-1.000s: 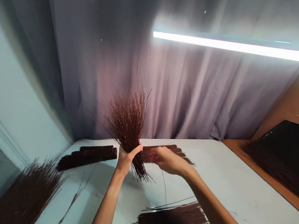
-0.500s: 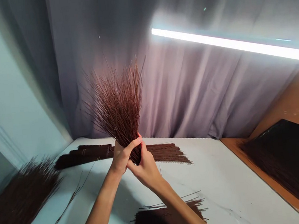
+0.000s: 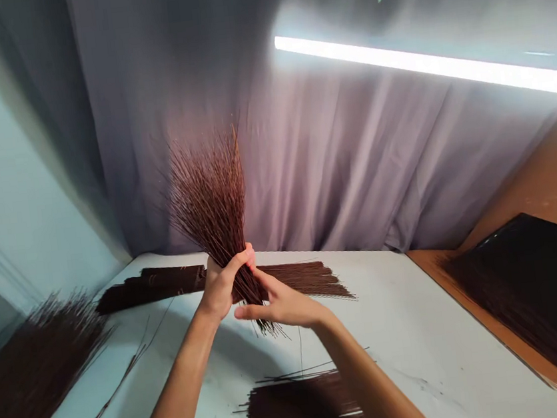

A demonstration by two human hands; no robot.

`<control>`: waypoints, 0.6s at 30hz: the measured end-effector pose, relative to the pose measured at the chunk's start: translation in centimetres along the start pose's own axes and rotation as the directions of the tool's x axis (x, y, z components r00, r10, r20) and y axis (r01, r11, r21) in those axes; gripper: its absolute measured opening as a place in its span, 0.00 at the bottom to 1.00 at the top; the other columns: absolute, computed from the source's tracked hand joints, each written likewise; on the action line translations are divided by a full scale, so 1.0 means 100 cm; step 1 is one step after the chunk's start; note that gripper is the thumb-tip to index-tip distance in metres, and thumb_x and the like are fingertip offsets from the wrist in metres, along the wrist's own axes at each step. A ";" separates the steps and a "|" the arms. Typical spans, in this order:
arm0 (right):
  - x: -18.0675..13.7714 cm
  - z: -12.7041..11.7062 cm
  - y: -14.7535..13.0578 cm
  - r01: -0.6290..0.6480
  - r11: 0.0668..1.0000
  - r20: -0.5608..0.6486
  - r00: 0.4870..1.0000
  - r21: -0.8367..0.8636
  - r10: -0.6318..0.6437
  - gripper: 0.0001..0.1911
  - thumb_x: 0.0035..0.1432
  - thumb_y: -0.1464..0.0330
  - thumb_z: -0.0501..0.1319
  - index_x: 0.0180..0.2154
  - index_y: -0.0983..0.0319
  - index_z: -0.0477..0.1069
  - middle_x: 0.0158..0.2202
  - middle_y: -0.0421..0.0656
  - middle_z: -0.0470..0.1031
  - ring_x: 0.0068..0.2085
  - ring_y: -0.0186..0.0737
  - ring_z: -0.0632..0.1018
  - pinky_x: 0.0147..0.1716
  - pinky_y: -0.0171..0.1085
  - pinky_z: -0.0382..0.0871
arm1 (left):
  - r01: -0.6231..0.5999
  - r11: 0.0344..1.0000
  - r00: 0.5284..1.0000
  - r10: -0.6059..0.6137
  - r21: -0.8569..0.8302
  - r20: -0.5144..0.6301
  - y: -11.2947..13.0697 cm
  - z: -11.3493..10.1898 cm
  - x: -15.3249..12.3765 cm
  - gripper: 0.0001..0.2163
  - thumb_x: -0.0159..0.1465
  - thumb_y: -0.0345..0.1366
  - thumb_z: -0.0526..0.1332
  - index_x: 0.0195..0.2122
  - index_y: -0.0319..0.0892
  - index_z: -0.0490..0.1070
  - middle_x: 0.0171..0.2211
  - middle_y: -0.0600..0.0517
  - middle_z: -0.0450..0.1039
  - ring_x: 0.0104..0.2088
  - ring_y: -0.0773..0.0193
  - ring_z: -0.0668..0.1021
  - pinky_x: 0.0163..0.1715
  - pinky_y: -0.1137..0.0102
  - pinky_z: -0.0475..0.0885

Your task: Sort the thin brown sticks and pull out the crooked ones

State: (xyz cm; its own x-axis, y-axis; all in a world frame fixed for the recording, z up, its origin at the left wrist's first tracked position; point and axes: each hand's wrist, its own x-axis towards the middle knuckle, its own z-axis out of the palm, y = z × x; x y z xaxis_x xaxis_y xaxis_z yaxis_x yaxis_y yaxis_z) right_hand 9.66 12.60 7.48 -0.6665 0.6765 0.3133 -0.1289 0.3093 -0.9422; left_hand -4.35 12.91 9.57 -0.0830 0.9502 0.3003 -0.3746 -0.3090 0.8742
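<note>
Stick bundle point(image 3: 215, 203) fanned upward | left hand point(image 3: 218, 288) gripping it | right hand point(image 3: 289, 304) loosely spread

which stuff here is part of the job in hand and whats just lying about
In hand:
brown stick bundle, gripped by the left hand
right hand, open at its lower part

Lying about, it seems:
left stick pile
near stick pile
sticks behind the right hand
back-left dark bundles
few loose sticks
</note>
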 end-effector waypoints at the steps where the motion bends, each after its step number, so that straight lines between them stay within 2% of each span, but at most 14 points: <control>1: -0.004 -0.007 -0.005 -0.038 0.999 0.088 0.996 0.028 0.035 0.32 0.55 0.62 0.72 0.59 0.61 0.67 0.53 0.45 0.74 0.56 0.44 0.73 0.59 0.43 0.66 | 0.018 0.999 1.000 -0.018 -0.027 0.013 0.002 -0.002 0.000 0.06 0.57 0.35 0.71 0.28 0.40 0.76 0.23 0.57 0.69 0.25 0.70 0.71 0.26 0.75 0.69; 3: -0.009 -0.013 -0.010 -0.111 0.990 0.186 0.978 0.085 0.093 0.30 0.58 0.58 0.70 0.58 0.60 0.68 0.52 0.45 0.73 0.55 0.43 0.73 0.58 0.44 0.68 | 0.051 0.996 0.998 -0.049 -0.069 0.029 0.005 -0.005 0.001 0.05 0.57 0.35 0.70 0.29 0.40 0.76 0.23 0.56 0.70 0.24 0.70 0.71 0.24 0.75 0.68; 4: -0.010 -0.011 -0.010 -0.127 0.987 0.180 0.978 0.100 0.108 0.28 0.60 0.56 0.68 0.57 0.60 0.68 0.51 0.46 0.74 0.53 0.42 0.74 0.56 0.44 0.70 | 0.062 0.994 0.998 -0.060 -0.085 0.028 0.006 -0.007 0.001 0.05 0.57 0.35 0.70 0.29 0.39 0.77 0.23 0.56 0.70 0.24 0.69 0.72 0.24 0.76 0.68; 7: -0.006 0.006 -0.003 -0.106 0.992 0.050 0.993 0.063 0.103 0.26 0.63 0.54 0.65 0.55 0.61 0.66 0.46 0.44 0.73 0.44 0.39 0.77 0.43 0.39 0.74 | 0.069 0.991 0.997 -0.070 -0.118 -0.009 0.008 -0.012 0.002 0.06 0.57 0.35 0.71 0.32 0.39 0.78 0.23 0.56 0.72 0.24 0.70 0.74 0.25 0.76 0.70; 10: 0.000 0.027 0.010 -0.078 0.996 -0.103 0.992 -0.045 0.074 0.24 0.62 0.53 0.65 0.53 0.61 0.66 0.36 0.39 0.71 0.29 0.33 0.73 0.27 0.33 0.70 | 0.069 0.989 0.995 -0.078 -0.131 -0.060 0.009 -0.013 0.001 0.08 0.56 0.37 0.72 0.34 0.38 0.80 0.26 0.53 0.77 0.28 0.66 0.80 0.29 0.74 0.75; 12: 0.003 0.036 0.017 -0.033 0.991 -0.202 0.979 -0.127 0.007 0.22 0.63 0.55 0.65 0.51 0.62 0.68 0.34 0.38 0.71 0.29 0.33 0.71 0.28 0.34 0.70 | 0.063 0.987 0.994 -0.076 -0.147 -0.084 0.011 -0.011 0.000 0.10 0.56 0.39 0.72 0.35 0.38 0.80 0.31 0.51 0.81 0.33 0.61 0.83 0.34 0.71 0.78; 15: 0.005 0.039 0.022 0.065 0.978 -0.312 0.942 -0.198 -0.126 0.18 0.63 0.60 0.65 0.50 0.63 0.70 0.37 0.40 0.75 0.37 0.37 0.73 0.39 0.36 0.71 | 0.102 0.981 0.993 -0.109 -0.165 -0.037 0.013 -0.010 -0.002 0.14 0.55 0.41 0.73 0.38 0.36 0.82 0.37 0.46 0.84 0.37 0.56 0.85 0.40 0.66 0.80; 18: 0.006 0.038 0.023 0.082 0.970 -0.364 0.917 -0.228 -0.163 0.16 0.61 0.62 0.65 0.47 0.64 0.71 0.34 0.38 0.73 0.32 0.35 0.70 0.34 0.34 0.68 | 0.169 0.973 0.983 -0.155 -0.156 0.099 0.014 -0.014 -0.004 0.17 0.56 0.40 0.73 0.43 0.36 0.82 0.42 0.44 0.84 0.39 0.54 0.85 0.42 0.66 0.80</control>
State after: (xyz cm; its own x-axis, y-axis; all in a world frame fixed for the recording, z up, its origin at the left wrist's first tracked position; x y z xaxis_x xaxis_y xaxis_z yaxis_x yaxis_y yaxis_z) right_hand 6.18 11.15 5.09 -0.3226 0.8133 0.4843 -0.0129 0.5078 -0.8613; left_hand -6.12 12.16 10.10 0.0677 0.9780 0.1973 -0.5226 -0.1337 0.8420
